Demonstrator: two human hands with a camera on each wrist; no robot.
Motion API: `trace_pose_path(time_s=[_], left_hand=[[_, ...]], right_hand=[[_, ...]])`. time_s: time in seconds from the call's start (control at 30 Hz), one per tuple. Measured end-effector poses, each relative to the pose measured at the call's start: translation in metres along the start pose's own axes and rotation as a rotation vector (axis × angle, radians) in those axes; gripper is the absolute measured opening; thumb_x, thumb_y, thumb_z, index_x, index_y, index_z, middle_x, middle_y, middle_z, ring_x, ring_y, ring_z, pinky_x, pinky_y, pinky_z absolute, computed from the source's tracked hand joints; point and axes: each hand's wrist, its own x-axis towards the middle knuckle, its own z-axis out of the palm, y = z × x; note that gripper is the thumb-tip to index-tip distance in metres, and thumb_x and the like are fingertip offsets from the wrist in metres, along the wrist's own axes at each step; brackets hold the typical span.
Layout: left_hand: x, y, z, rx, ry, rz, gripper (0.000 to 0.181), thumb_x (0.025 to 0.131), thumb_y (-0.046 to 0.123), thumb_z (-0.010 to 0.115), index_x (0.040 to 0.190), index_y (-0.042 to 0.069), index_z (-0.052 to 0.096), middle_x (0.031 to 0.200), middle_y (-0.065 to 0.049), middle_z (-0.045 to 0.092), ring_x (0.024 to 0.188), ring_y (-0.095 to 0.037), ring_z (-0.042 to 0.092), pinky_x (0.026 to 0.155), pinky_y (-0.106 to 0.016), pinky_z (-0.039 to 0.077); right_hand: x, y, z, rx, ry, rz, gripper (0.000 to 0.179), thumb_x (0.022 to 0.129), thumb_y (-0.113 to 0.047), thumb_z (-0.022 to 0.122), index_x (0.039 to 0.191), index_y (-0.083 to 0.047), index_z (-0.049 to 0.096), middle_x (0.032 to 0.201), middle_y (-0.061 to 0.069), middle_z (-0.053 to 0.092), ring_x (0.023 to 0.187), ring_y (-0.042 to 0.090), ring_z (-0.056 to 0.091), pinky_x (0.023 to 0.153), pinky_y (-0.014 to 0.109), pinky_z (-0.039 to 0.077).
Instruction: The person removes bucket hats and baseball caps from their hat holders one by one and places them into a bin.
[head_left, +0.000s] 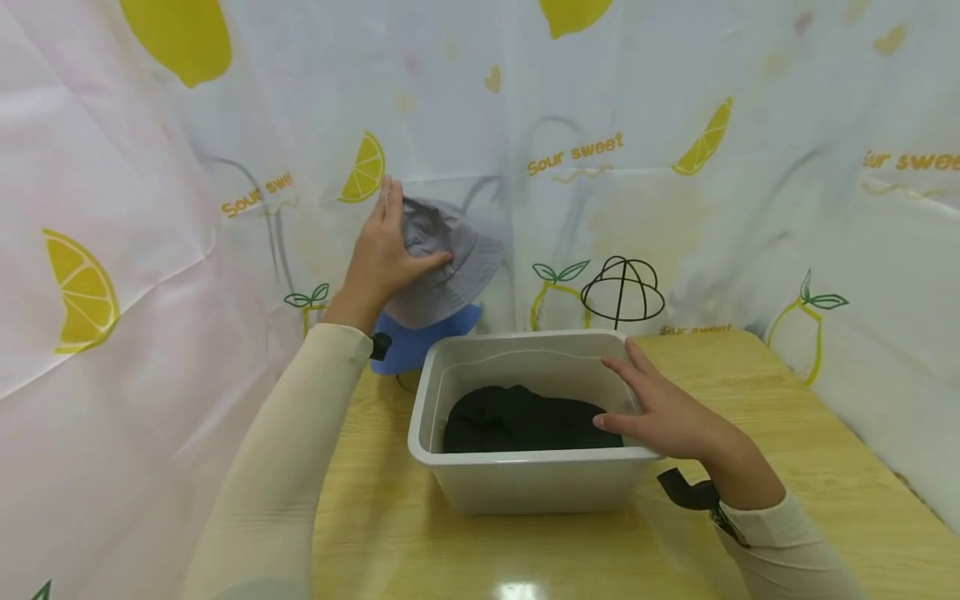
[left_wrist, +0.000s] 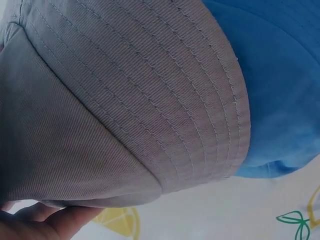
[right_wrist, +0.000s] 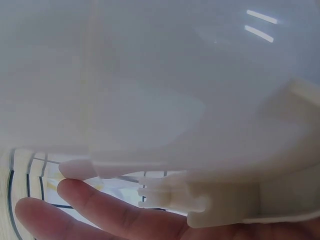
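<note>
My left hand [head_left: 382, 258] holds a grey bucket hat [head_left: 456, 271], raised at the back left, with the thumb across the fabric. Its stitched brim fills much of the left wrist view, where fingertips [left_wrist: 55, 222] touch the crown. Just behind and below hangs a blue hat [head_left: 427, 337], partly covered by the grey one. My right hand [head_left: 671, 417] rests on the right rim of a white plastic bin [head_left: 532, 483], fingers and thumb spread over it. Dark cloth [head_left: 525, 421] lies inside the bin; its exact kind cannot be told.
A black wire hat stand [head_left: 622, 292] rises behind the bin at the right. The wooden table [head_left: 750, 400] meets lemon-printed curtains [head_left: 487, 100] at the back and left.
</note>
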Motion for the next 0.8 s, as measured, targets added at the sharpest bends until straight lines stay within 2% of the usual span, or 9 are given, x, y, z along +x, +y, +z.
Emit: trace_pose_path(time_s=[0.37, 0.63, 0.8], left_hand=[[-0.005, 0.026, -0.002, -0.032, 0.032, 0.036, 0.132, 0.075, 0.055, 0.09, 0.167, 0.008, 0.008, 0.174, -0.007, 0.001, 0.159, -0.031, 0.018, 0.127, -0.047, 0.026], [-0.008, 0.042, 0.0, -0.034, 0.012, 0.069, 0.132, 0.076, 0.053, 0.09, 0.168, 0.01, 0.006, 0.175, -0.008, 0.002, 0.158, -0.033, 0.022, 0.124, -0.051, 0.031], [-0.01, 0.052, 0.0, -0.025, -0.001, 0.091, 0.131, 0.076, 0.054, 0.089, 0.168, 0.009, 0.005, 0.175, -0.007, 0.001, 0.154, -0.038, 0.032, 0.119, -0.053, 0.039]], right_hand=[[0.0, 0.002, 0.0, -0.007, 0.004, 0.005, 0.094, 0.095, -0.056, 0.069, 0.165, -0.011, 0.025, 0.173, 0.017, -0.015, 0.156, 0.053, 0.005, 0.116, 0.075, 0.024], [0.001, 0.001, 0.001, -0.021, 0.013, 0.003, 0.092, 0.096, -0.057, 0.067, 0.165, -0.011, 0.025, 0.173, 0.017, -0.014, 0.157, 0.052, 0.006, 0.115, 0.075, 0.025], [0.0, 0.0, 0.001, -0.026, 0.019, 0.003, 0.09, 0.097, -0.056, 0.066, 0.165, -0.011, 0.026, 0.173, 0.018, -0.014, 0.157, 0.052, 0.006, 0.115, 0.075, 0.025]])
